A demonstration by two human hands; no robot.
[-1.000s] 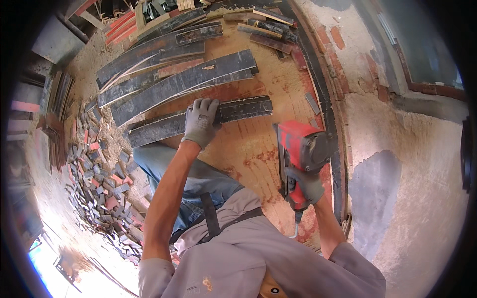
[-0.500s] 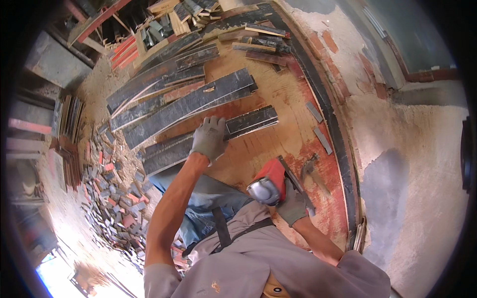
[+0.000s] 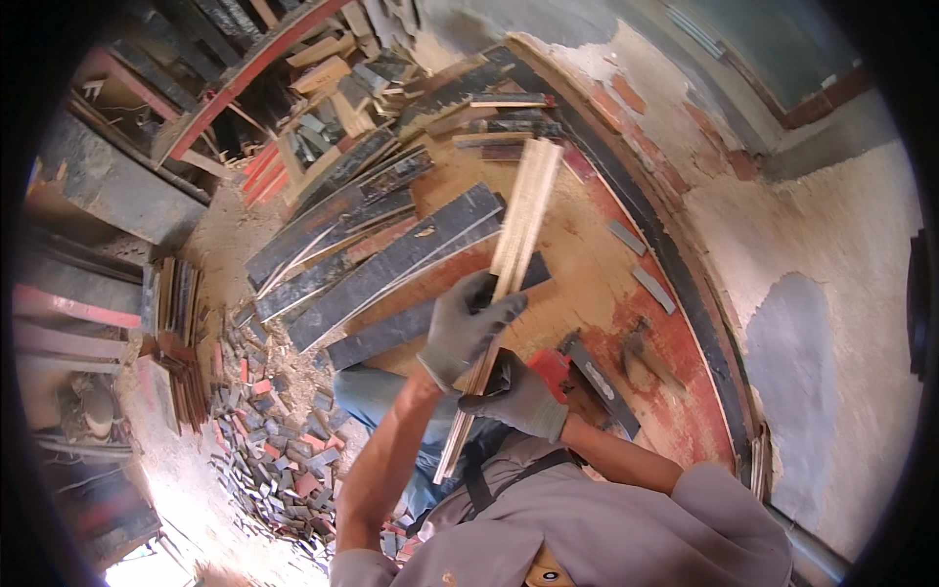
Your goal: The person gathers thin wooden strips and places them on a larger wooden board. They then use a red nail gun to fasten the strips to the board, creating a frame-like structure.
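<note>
Long plywood strips (image 3: pixel 526 220), pale layered edges upward, are held together and slanted over the table. My left hand (image 3: pixel 465 328), in a grey glove, closes round their middle, thumb across the top. Lower down, my right hand (image 3: pixel 518 396), also gloved, grips the same strips from the right side. Their near end hangs over my leg. Just beyond my right hand, a red power tool (image 3: pixel 551 374) rests on the table, partly hidden by that hand, beside a dark flat plate (image 3: pixel 602 386). A hammer (image 3: pixel 650 360) lies to its right.
Black-faced boards (image 3: pixel 416 249) lie across the table (image 3: pixel 577 264) on the left and far sides. Two small grey strips (image 3: pixel 653 290) sit near the right edge. Offcuts (image 3: pixel 284 460) heap on the floor at left. A worn wall (image 3: pixel 822 254) runs along the right.
My left hand has lifted strips off the table and turned them up on edge. My right hand has let go of the red power tool and now grips the strips too.
</note>
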